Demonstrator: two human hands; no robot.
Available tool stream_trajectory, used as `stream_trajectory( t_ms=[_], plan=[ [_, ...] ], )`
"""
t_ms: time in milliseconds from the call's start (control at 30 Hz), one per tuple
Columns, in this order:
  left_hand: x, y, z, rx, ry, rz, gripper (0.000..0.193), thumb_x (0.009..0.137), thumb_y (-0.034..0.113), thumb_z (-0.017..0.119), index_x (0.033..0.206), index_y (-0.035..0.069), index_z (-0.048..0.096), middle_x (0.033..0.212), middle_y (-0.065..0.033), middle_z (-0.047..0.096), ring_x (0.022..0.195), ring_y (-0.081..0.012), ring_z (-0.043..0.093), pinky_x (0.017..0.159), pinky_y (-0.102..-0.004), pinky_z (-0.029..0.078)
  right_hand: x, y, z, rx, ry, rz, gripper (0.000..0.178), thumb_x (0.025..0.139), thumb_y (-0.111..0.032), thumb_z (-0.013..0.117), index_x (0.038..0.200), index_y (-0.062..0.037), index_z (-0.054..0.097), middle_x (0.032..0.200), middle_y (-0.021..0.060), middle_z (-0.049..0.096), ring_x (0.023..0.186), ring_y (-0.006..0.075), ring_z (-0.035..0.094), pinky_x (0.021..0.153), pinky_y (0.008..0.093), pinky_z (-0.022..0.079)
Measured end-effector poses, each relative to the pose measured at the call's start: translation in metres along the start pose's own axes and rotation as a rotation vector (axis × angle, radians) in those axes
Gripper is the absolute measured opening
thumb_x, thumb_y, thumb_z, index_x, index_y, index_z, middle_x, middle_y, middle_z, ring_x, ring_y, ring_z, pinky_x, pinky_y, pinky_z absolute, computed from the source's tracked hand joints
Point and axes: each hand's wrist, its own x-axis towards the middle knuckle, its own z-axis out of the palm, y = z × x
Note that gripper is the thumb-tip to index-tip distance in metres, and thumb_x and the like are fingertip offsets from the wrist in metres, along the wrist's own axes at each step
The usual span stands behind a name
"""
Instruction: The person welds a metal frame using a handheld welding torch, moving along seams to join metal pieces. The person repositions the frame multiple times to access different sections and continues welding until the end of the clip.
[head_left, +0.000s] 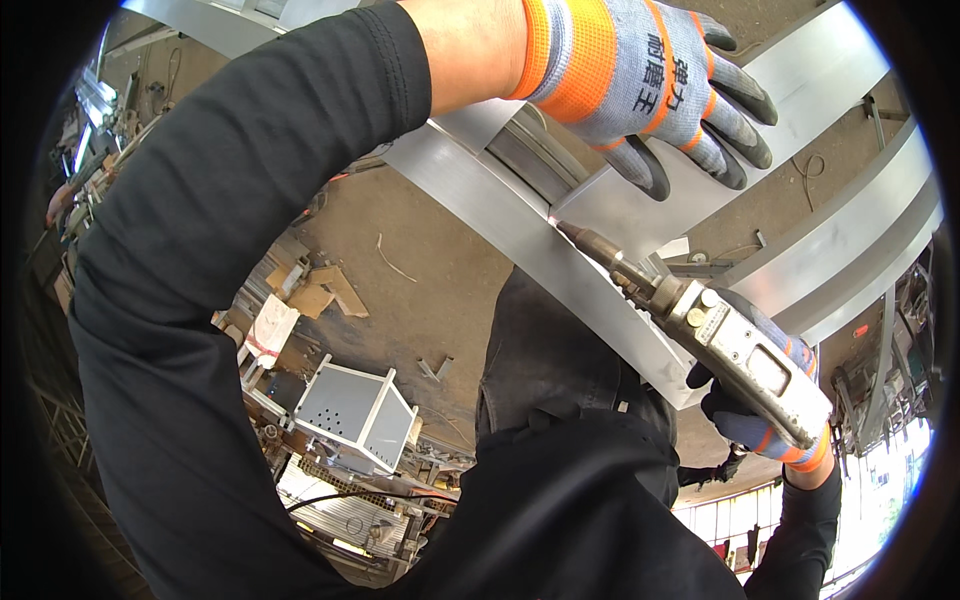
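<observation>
My right hand [745, 428], in a grey and orange work glove, is wrapped round a silver handheld welding torch [735, 345]. The torch's dark, narrow nozzle points up and left. Its tip meets the joint where a long flat metal bar [490, 205] adjoins a wider metal panel [625, 210], and a small reddish glow shows there. Above, my left hand [670, 95], gloved alike, is stretched out with its fingers apart over the wide panel. It holds nothing; whether the palm touches the metal I cannot tell. The bar runs diagonally in front of my dark-clad legs.
Long metal profiles [840, 250] extend along the right. A grey box with a pale frame [350, 405] stands on the floor at lower left, near cardboard scraps [340, 292] and a black cable [375, 494]. Piled metal stock [95, 150] lies at the far left.
</observation>
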Motion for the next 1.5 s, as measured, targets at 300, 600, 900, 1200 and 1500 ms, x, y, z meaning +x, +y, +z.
stream_trajectory(
  t_ms=[300, 600, 900, 1200, 1500],
  plan=[
    [0.001, 0.001, -0.005, -0.047, -0.017, -0.023, 0.066, 0.112, 0.061, 0.073, 0.164, 0.020, 0.072, 0.180, -0.0091, 0.058, 0.174, -0.0361, 0.043, 0.135, -0.0659, 0.043, -0.001, 0.012, 0.004, 0.102, 0.024, -0.083, 0.075, 0.083, -0.003, 0.082, 0.157, -0.0013, 0.072, 0.105, 0.0046, 0.087, 0.080, 0.0135, 0.074, 0.076, 0.0306, 0.060],
    [0.001, 0.002, 0.000, 0.066, -0.019, -0.010, 0.064, 0.113, 0.059, 0.073, 0.162, 0.019, 0.073, 0.179, -0.0099, 0.059, 0.173, -0.0367, 0.044, 0.134, -0.0642, 0.045, -0.006, 0.020, 0.012, 0.348, 0.085, 0.080, 0.068, 0.082, -0.005, 0.083, 0.149, -0.0009, 0.076, 0.102, 0.0040, 0.086, 0.080, 0.0131, 0.074, 0.077, 0.0300, 0.061],
    [0.000, 0.005, 0.006, 0.028, 0.020, -0.038, 0.050, 0.119, 0.050, 0.066, 0.159, 0.023, 0.075, 0.176, -0.0039, 0.063, 0.172, -0.0319, 0.047, 0.134, -0.0645, 0.045, -0.003, 0.000, 0.007, 0.336, 0.054, 0.325, 0.061, 0.077, -0.005, 0.084, 0.138, -0.0015, 0.077, 0.096, 0.0017, 0.076, 0.083, 0.0121, 0.070, 0.081, 0.0289, 0.058],
    [-0.001, 0.004, 0.007, 0.073, 0.024, -0.038, 0.050, 0.121, 0.047, 0.063, 0.163, 0.019, 0.072, 0.176, -0.0062, 0.063, 0.171, -0.0308, 0.049, 0.136, -0.0617, 0.046, 0.001, 0.006, -0.001, 0.071, -0.001, 0.020, 0.053, 0.072, -0.002, 0.083, 0.125, -0.0022, 0.078, 0.089, -0.0002, 0.074, 0.076, 0.0129, 0.067, 0.075, 0.0299, 0.056],
    [0.000, 0.003, 0.006, 0.067, 0.033, -0.045, 0.051, 0.122, 0.046, 0.062, 0.163, 0.017, 0.071, 0.176, -0.0081, 0.063, 0.170, -0.0311, 0.050, 0.136, -0.0599, 0.047, -0.002, 0.023, 0.008, 0.254, 0.074, 0.012, 0.052, 0.072, -0.003, 0.084, 0.123, -0.0024, 0.078, 0.089, -0.0001, 0.075, 0.076, 0.0133, 0.069, 0.074, 0.0304, 0.056]
  ],
)
